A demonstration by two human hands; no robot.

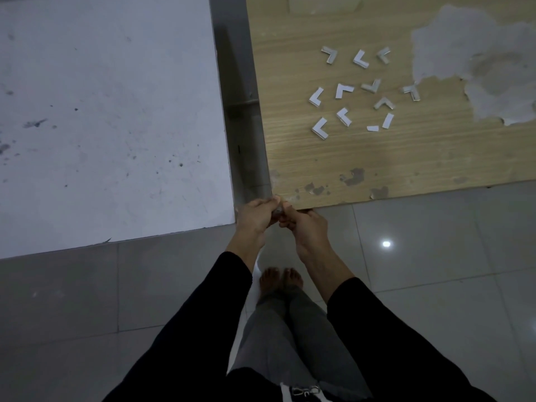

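Head view. Your left hand (pixel 255 214) and right hand (pixel 304 224) together pinch a small metal corner piece (pixel 279 210) at the near left corner of the desk (pixel 406 161). It looks light, stiff and sharp-edged; hold it by its flat legs.

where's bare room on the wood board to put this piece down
Bare: the strip of the wooden board between the L-shaped brackets and its near edge; it likely suits the small metal piece. Also bare: the white panel left of the grey gap. Crowded: the board's middle, where the brackets lie scattered beside the peeled patch.
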